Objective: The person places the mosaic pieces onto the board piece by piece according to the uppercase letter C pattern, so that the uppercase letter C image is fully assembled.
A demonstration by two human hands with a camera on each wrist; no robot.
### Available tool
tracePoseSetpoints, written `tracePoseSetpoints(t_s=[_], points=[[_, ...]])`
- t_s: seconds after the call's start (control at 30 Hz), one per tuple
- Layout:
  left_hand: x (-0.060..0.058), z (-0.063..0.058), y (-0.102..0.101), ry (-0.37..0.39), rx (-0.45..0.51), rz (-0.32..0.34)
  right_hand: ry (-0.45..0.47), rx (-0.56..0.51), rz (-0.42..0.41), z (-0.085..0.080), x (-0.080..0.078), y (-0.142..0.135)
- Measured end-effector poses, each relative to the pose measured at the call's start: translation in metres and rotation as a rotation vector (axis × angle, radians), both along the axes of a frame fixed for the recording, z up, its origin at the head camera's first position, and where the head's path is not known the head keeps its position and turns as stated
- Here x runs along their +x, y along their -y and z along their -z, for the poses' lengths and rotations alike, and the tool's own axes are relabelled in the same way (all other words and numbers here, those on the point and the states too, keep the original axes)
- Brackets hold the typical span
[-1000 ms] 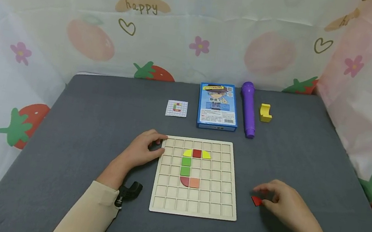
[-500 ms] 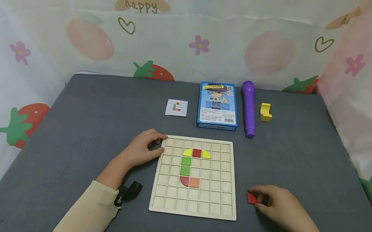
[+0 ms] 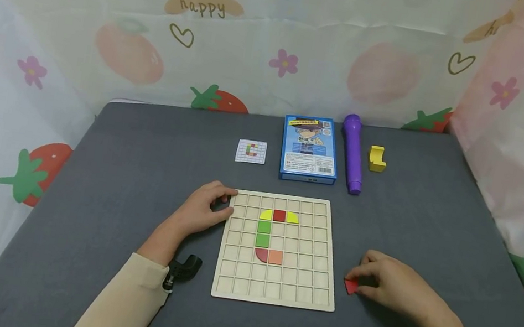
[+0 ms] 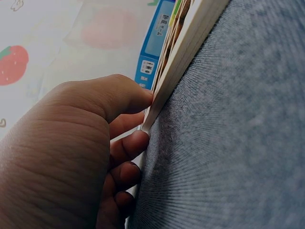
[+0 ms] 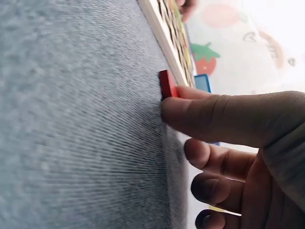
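A pale wooden grid board (image 3: pixel 301 277) lies on the dark cloth with several coloured tiles in its cells: two yellow quarter-rounds, a dark red square, two green squares (image 3: pixel 263 233), a pink-red quarter-round and an orange square (image 3: pixel 275 257). My left hand (image 3: pixel 200 212) holds the board at its upper left corner, thumb and index finger on the edge; the thumb (image 4: pixel 136 98) presses the side in the left wrist view. Right of the board, my right hand (image 3: pixel 398 283) pinches a small red tile (image 3: pixel 350 286) between thumb and fingers, low over the cloth. In the right wrist view the red tile (image 5: pixel 167 84) shows edge-on.
Behind the board lie a small pattern card (image 3: pixel 251 152), a blue box (image 3: pixel 311 149), a purple microphone-shaped stick (image 3: pixel 353 157) and a yellow notched block (image 3: pixel 376 159). A printed cloth backdrop (image 3: pixel 235 65) stands along the table's back and sides.
My right hand has moved a little left toward the board with the red tile, which has turned slightly. The left hand and the tiles on the board stay put.
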State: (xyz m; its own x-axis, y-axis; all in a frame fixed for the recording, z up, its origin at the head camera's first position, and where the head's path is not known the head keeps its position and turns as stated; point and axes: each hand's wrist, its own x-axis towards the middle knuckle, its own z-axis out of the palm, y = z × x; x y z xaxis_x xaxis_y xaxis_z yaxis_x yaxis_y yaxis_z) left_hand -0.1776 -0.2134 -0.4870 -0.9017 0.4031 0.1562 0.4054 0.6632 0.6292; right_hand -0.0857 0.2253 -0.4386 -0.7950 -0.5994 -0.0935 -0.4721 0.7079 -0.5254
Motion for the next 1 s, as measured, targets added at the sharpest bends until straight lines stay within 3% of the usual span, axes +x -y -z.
tracePoseSetpoints(t_s=[0.2,0.5,0.77,1.0], points=[[-0.001,0.0,0.001,-0.002,-0.004,-0.003,-0.06,0.012,0.051,0.003,0.0,0.007],[0.001,0.001,0.001,-0.009,0.007,-0.004,-0.124,-0.112,0.113,-0.008,-0.008,0.031],[0.0,0.002,0.0,-0.001,0.006,-0.005,-0.145,-0.166,0.095,-0.019,-0.015,0.056],[-0.001,0.002,0.0,-0.002,0.005,-0.001,-0.115,-0.127,0.065,-0.018,-0.02,0.077]])
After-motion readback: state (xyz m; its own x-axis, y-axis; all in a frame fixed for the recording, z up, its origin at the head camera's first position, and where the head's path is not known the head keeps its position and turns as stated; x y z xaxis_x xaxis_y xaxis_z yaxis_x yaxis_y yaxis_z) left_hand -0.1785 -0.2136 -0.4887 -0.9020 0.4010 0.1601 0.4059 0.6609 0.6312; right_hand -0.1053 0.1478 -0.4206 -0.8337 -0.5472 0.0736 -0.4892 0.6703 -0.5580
